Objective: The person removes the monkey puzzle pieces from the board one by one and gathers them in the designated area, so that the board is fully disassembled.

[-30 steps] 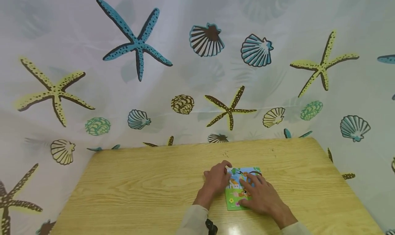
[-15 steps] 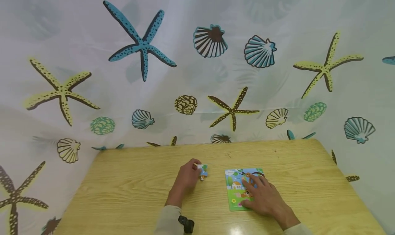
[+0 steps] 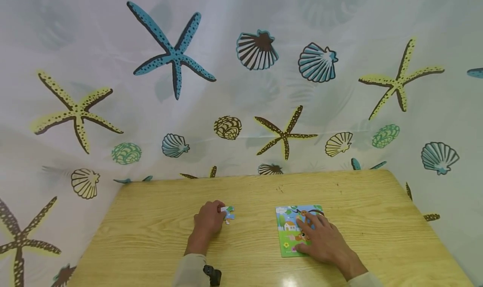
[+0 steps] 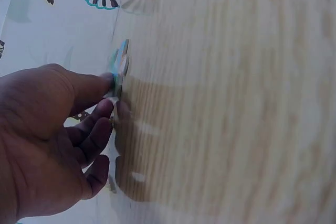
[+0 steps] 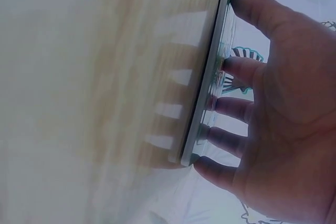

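A small colourful jigsaw board [image 3: 288,230] with a house and animal picture lies flat on the wooden table [image 3: 158,232]. My right hand [image 3: 320,241] rests on it with straight, spread fingers; in the right wrist view the fingertips [image 5: 231,66] press the board's edge [image 5: 207,90]. My left hand [image 3: 209,222] is well left of the board and pinches one loose blue puzzle piece [image 3: 228,213] between thumb and fingers, low at the tabletop. In the left wrist view that piece [image 4: 121,66] shows edge-on at the fingertips [image 4: 105,109].
A curtain printed with starfish and shells [image 3: 241,77] hangs behind and around the table. The table's far edge [image 3: 264,176] meets the curtain; its right edge [image 3: 426,220] slopes down toward me. A dark wrist-worn device [image 3: 212,274] sits on my left forearm.
My left hand lifted a piece off the board's upper left corner and carried it leftward across the table. The right hand stayed pressing on the board.
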A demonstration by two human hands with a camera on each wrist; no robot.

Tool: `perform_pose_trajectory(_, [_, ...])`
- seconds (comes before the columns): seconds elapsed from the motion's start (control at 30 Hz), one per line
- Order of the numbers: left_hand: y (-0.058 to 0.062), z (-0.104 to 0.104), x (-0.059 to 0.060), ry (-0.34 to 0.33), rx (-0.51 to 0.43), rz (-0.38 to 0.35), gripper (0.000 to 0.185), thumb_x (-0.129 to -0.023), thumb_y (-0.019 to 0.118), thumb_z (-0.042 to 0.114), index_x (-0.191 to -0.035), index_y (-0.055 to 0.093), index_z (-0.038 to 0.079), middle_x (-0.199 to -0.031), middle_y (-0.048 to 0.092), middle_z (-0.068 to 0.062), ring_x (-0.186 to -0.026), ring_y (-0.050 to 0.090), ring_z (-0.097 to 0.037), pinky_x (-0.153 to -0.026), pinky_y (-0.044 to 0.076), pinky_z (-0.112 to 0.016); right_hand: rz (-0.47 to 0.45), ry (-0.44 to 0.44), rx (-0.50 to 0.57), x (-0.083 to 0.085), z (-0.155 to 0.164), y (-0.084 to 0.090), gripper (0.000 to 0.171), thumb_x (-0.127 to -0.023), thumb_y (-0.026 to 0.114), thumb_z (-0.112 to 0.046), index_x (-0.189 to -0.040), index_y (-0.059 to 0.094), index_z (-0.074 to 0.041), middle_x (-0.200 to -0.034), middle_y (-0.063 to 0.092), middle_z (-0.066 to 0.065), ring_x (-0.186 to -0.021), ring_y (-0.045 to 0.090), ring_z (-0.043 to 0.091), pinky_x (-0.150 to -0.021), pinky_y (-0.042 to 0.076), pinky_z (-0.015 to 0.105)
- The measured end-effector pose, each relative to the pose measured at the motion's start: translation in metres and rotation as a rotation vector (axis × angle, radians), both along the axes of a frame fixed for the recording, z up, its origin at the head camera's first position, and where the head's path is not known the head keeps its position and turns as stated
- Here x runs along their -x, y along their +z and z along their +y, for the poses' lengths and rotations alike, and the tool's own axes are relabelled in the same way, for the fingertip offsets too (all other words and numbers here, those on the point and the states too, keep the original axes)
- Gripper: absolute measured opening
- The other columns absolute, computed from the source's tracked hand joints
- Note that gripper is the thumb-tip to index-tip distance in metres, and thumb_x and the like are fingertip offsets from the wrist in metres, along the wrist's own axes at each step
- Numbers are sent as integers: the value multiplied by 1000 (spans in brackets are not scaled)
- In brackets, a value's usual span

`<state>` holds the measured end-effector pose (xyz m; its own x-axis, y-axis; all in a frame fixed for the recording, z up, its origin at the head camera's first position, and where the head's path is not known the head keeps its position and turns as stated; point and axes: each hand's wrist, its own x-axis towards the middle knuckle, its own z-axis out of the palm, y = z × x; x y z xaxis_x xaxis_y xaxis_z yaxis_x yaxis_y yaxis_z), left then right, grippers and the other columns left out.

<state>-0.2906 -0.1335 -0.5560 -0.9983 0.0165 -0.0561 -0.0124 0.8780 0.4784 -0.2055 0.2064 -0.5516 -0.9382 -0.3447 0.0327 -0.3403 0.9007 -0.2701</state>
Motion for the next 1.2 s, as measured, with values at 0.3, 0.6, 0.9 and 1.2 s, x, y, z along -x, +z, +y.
perform_pose_trajectory(0.3, [3,12,-4,-29,-48,73,33,-96,56,24,-128,57,12,-112,58,-11,-102,57,-30,-82,43,-57,-41,-13,10,-2,0,5,74,-84,64,-59,-144,47,-20,-153,37,9,-134,39,42,-96,42,62])
perform_pose_trajectory(0.6, [14,77,-14,-176,-55,160,30,-96,60,26,-123,60,13,-114,61,-9,-106,56,-31,-86,43,-58,-39,-58,64,-5,13,3,71,-87,62,-57,-145,46,-18,-154,33,16,-139,33,43,-99,39,64])
perform_pose_trajectory(0.9, [13,145,-22,-372,80,146,43,-95,59,35,-134,55,18,-135,53,-5,-123,49,-29,-94,41,-54,-135,-146,52,-7,22,3,81,-83,57,-69,-146,44,-19,-158,26,17,-141,28,46,-102,32,68])
perform_pose_trajectory(1.2, [-3,181,-25,-371,245,157,51,-92,59,50,-134,56,22,-135,50,-1,-120,45,-25,-88,39,-50,-152,-154,41,-8,22,-1,82,-81,62,-66,-147,43,-19,-158,25,18,-141,30,44,-105,30,67])
